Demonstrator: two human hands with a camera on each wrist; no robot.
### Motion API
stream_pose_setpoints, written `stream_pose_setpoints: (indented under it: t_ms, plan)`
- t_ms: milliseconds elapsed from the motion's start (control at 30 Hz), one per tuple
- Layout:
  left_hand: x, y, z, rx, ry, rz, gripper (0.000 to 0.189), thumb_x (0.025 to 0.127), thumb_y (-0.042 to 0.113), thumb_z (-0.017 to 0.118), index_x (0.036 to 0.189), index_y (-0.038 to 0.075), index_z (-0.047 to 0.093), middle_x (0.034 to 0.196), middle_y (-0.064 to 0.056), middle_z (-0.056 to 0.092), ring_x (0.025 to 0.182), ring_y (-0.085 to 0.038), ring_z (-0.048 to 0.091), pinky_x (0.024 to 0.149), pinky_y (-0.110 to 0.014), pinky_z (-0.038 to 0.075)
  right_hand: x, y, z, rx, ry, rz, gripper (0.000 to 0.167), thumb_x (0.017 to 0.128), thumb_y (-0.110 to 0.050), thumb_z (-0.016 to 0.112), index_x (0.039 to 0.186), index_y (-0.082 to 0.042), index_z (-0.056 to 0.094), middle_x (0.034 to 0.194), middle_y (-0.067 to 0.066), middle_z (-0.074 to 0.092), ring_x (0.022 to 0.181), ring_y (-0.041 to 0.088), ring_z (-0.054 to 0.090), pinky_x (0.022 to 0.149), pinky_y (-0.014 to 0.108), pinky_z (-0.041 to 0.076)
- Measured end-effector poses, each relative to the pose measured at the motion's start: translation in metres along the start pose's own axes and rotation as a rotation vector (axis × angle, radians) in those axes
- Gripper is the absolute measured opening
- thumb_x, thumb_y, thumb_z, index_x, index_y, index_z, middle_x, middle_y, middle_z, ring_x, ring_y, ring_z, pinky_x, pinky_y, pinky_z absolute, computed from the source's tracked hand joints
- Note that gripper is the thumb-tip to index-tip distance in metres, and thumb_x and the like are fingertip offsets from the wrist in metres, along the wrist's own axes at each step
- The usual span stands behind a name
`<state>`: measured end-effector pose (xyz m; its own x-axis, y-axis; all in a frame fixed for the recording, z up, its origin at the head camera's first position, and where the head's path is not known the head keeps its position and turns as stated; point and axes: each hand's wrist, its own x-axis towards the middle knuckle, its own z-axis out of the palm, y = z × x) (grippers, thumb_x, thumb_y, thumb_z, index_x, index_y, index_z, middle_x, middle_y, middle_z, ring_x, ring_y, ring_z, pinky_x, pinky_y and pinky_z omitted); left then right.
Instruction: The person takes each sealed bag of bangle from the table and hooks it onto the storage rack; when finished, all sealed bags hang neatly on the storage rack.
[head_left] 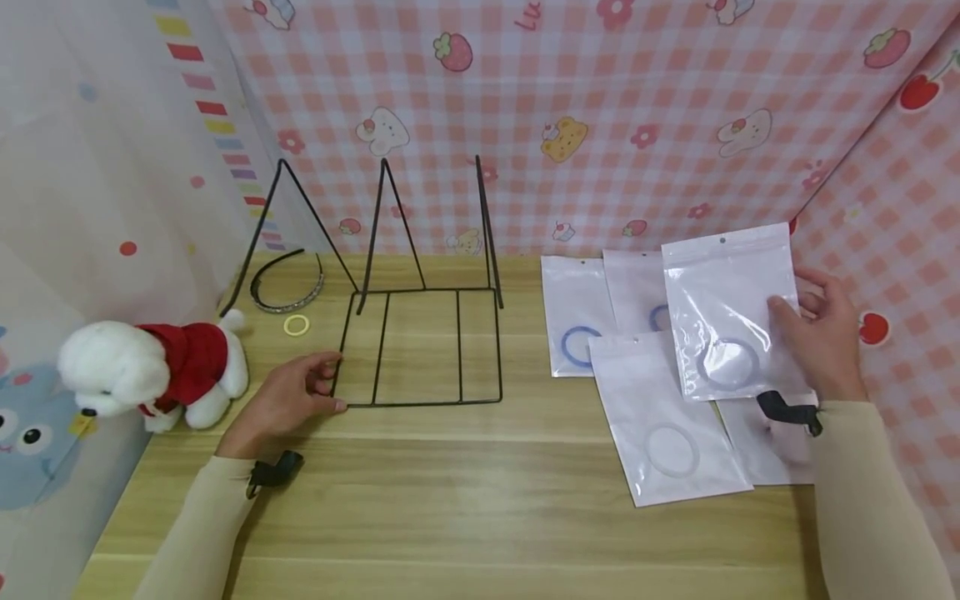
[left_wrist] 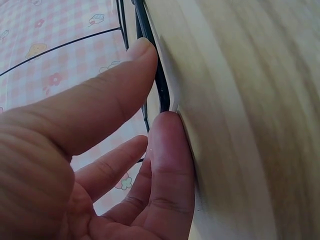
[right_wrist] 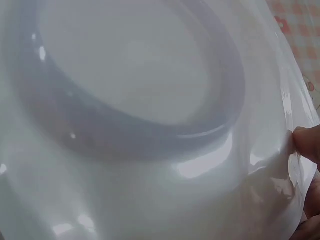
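Observation:
A black wire rack with several upright triangular dividers stands on the table. My left hand holds its front left corner between thumb and fingers; in the left wrist view the thumb lies against the black wire. My right hand pinches the right edge of a white zip bag, raised above other bags. Through its clear front shows a pale bluish bangle, close up in the right wrist view. Beneath and beside it lie a bag with a clear bangle and a bag with a blue bangle.
Another bag is partly covered at the back, and one more pokes out at the lower right. Left of the rack are a sparkly black headband, a small yellow ring and a white plush dog in red clothing.

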<state>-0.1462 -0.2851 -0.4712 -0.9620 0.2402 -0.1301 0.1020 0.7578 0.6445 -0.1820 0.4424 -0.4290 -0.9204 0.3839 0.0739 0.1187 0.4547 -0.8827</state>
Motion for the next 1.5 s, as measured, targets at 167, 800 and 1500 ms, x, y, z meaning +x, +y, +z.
stream_pose_setpoints:
  t_ms: [167,800,1500]
  plan:
    - [0.0,0.0,-0.001,0.008,-0.009,-0.008,0.077,0.087,0.02,0.089,0.152,0.001,0.052,0.125,-0.017,0.066,0.105,-0.026,0.066,0.089,-0.036,0.052,-0.014,-0.014,0.012,0.123,0.08,-0.007,0.056,0.098,-0.015,0.072,0.15,-0.028,0.055,0.096,-0.027,0.069,0.079,-0.009,0.069,0.07,0.008,0.054]
    - [-0.001,0.001,-0.002,0.002,0.001,-0.011,0.073,0.087,0.022,0.089,0.148,-0.002,0.057,0.124,-0.018,0.068,0.106,-0.028,0.067,0.088,-0.034,0.052,-0.072,-0.058,0.067,0.346,0.111,-0.3,0.051,0.095,-0.002,0.074,0.144,-0.01,0.061,0.104,-0.011,0.078,0.075,-0.001,0.076,0.072,0.015,0.058]
    - [-0.003,-0.001,-0.001,-0.04,0.008,-0.05,0.07,0.088,0.02,0.088,0.147,-0.003,0.057,0.123,-0.019,0.071,0.108,-0.029,0.069,0.087,-0.03,0.054,-0.148,-0.095,0.126,0.696,-0.069,-0.538,0.041,0.091,0.019,0.066,0.129,0.008,0.058,0.109,0.003,0.08,0.087,0.009,0.078,0.077,0.018,0.06]
